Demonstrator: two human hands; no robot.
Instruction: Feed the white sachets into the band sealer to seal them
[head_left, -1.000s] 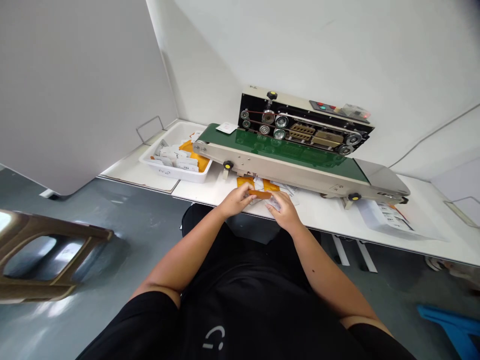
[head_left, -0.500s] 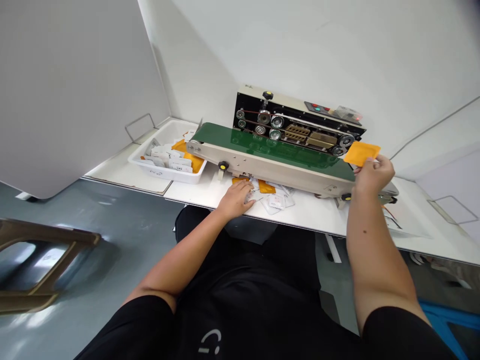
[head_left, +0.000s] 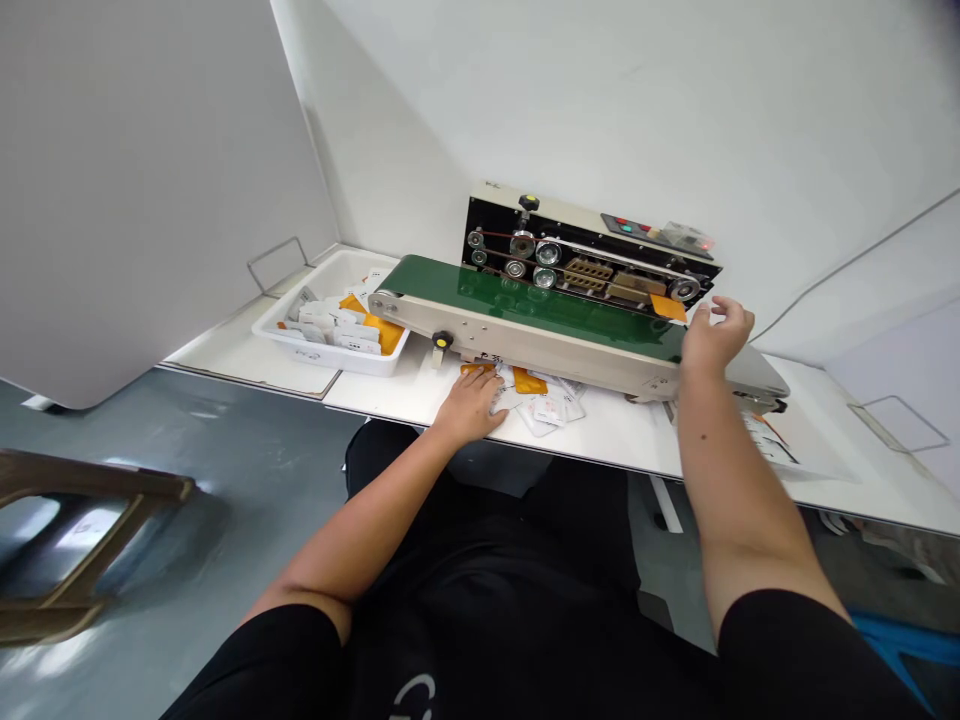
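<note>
An orange packet (head_left: 667, 308) sits at the right-hand infeed of the band sealing machine (head_left: 589, 250), above the green conveyor belt (head_left: 517, 293). Just right of that packet, my right hand (head_left: 716, 338) is off it, fingers loosely bent and apart, holding nothing I can see. My left hand (head_left: 471, 402) lies flat with fingers spread over packets on the table, below the conveyor's front side. Beside its fingertips are another orange packet (head_left: 529, 381) and several white and clear packets (head_left: 546, 408). Part of an orange packet (head_left: 477, 369) shows at the left fingertips.
At the left end of the conveyor stands a white bin (head_left: 322, 355) with white and orange packets in it. More packets (head_left: 769, 440) lie to the right of my right forearm. A brown stool (head_left: 97, 480) is on the floor at left. A wall backs the table.
The orange packet has gone from my right hand to the machine's infeed, leftward. My right hand has let go and shifted slightly left. My left hand stays on the packets.
</note>
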